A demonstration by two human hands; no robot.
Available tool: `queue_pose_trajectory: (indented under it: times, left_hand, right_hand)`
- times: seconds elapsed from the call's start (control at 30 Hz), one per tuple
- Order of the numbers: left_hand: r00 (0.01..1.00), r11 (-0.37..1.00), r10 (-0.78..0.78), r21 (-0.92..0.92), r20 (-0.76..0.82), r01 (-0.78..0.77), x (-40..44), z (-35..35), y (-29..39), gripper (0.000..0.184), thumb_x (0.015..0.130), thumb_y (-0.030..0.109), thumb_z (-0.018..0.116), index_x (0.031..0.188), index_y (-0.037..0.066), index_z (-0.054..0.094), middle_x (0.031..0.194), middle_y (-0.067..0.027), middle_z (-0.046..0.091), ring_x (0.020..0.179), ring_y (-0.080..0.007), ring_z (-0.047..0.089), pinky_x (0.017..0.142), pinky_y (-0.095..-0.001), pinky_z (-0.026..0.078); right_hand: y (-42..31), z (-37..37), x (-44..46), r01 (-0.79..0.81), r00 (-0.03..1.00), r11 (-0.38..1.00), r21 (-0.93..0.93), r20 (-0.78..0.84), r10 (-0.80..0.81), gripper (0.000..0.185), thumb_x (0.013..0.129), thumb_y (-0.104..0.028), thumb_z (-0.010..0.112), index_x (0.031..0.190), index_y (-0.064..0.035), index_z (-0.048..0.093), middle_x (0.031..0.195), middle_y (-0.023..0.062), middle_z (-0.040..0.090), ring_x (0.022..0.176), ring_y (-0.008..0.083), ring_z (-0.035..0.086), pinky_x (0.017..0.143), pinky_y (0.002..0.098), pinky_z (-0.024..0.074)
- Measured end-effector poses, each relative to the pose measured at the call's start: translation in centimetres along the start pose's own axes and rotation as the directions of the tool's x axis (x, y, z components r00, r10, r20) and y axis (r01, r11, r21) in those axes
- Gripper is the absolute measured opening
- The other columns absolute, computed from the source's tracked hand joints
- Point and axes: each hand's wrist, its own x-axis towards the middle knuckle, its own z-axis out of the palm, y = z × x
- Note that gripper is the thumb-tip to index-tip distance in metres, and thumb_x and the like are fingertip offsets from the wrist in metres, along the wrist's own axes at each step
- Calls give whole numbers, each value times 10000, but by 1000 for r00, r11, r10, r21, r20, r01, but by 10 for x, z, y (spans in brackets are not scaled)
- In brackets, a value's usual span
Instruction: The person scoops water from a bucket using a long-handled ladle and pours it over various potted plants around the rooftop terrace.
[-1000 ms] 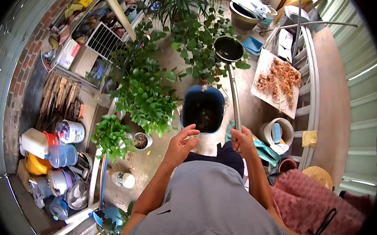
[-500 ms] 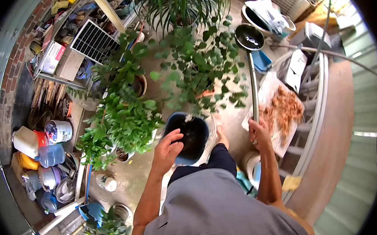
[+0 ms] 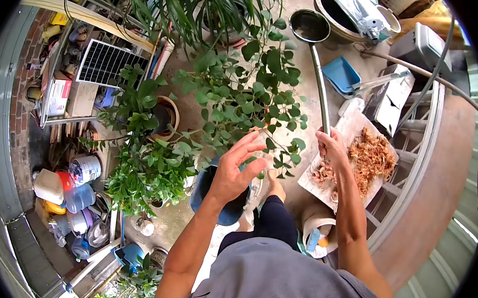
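Note:
My right hand is closed round the lower end of a long-handled ladle. Its round dark bowl is held out ahead, near the large pot at the top, and some liquid seems to shine in it. My left hand holds nothing, fingers apart, over the dark blue bucket, whose inside it partly hides. Just beyond that hand are the round leaves of a trailing plant.
A board with dried brown material lies at the right, beside a blue dustpan and a white bucket. Leafy potted plants stand at the left. A large pot is at the top right.
The view has shifted forward, with one foot now beyond the bucket. My right hand has carried the ladle forward and to the right. My left hand has risen toward the trailing plant.

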Motion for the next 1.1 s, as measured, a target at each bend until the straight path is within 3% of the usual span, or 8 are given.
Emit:
queue_pose_trajectory:
  times: [0.37, 0.6, 0.77, 0.93, 1.1]
  left_hand:
    - [1000, 1000, 6, 0, -12, -6, 86, -8, -13, 481, 905, 365, 704, 1257, 45, 634, 1549, -203, 355, 1417, -303, 380, 1130, -484, 342]
    - [995, 987, 46, 160, -89, -31, 108, -17, -28, 509, 887, 417, 697, 1227, 42, 650, 1509, -221, 423, 1375, -319, 448, 1083, -436, 397]
    - [987, 996, 66, 73, -146, -56, 111, -24, -53, 494, 891, 440, 686, 1215, 67, 663, 1510, -225, 423, 1424, -358, 381, 1112, -446, 365]
    - [976, 997, 57, 56, -212, -46, 117, -36, -76, 504, 895, 450, 679, 1220, 65, 657, 1512, -223, 421, 1415, -364, 392, 1118, -447, 361]
    - [967, 998, 59, 14, -249, -58, 115, -46, -90, 514, 888, 427, 687, 1222, 39, 643, 1508, -220, 425, 1396, -357, 421, 1110, -431, 371]
  right_hand:
    - [-16, -17, 139, -132, 987, 991, 0, 97, 131, 183, 883, -184, 680, 789, -130, 532, 610, -54, 474, 425, 48, 420, 371, 230, 339]
    - [-26, -9, 235, -155, 973, 986, -60, 164, 163, 239, 896, -200, 688, 746, -144, 510, 605, -58, 461, 426, 43, 404, 372, 221, 305]
    - [-37, 12, 305, -131, 970, 981, -141, 186, 156, 233, 901, -179, 673, 748, -151, 499, 603, -68, 444, 437, 39, 397, 383, 220, 301]
    - [-42, 37, 372, -165, 949, 978, -129, 250, 193, 224, 912, -170, 655, 746, -155, 505, 617, -72, 460, 446, 31, 392, 381, 207, 291]
    - [-54, 66, 420, -161, 944, 957, -242, 244, 220, 228, 929, -164, 623, 734, -158, 506, 608, -78, 425, 455, 31, 367, 406, 204, 281]
